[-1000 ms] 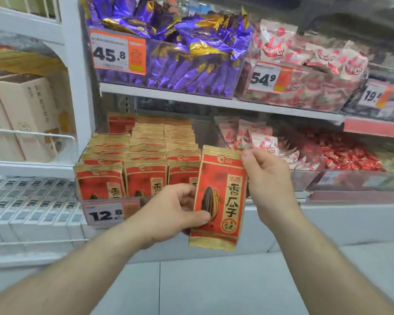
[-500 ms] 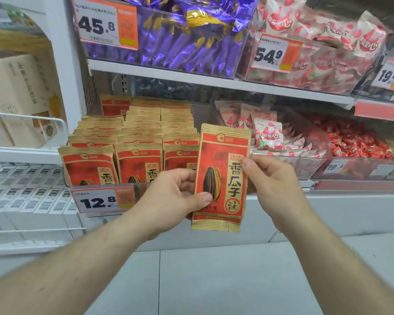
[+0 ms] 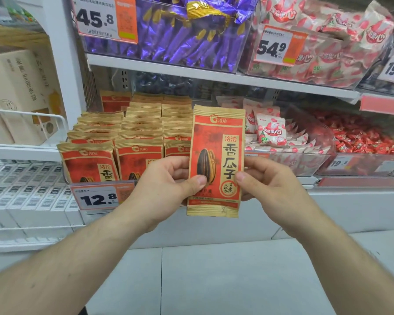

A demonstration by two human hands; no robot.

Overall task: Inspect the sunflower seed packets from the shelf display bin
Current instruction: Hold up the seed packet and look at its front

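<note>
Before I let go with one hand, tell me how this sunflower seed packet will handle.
The sunflower seed packet looks thin and flat, so probably light. It stands upright though the left hand and right hand pinch it only low down, so it seems fairly stiff. Its matte, paper-like wrapper likely won't slip.

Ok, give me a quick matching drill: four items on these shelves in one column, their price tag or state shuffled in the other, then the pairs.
Items:
1. purple candy bin
2. strawberry-print packets
3. seed packet bin
4. held seed packet

Tag or state:
A. pinched by both hands
B. tag 12.8
C. tag 54.9
D. tag 45.8

Pairs: 1-D, 2-C, 3-B, 4-A. The left hand and right hand each pinch a side edge.
</note>
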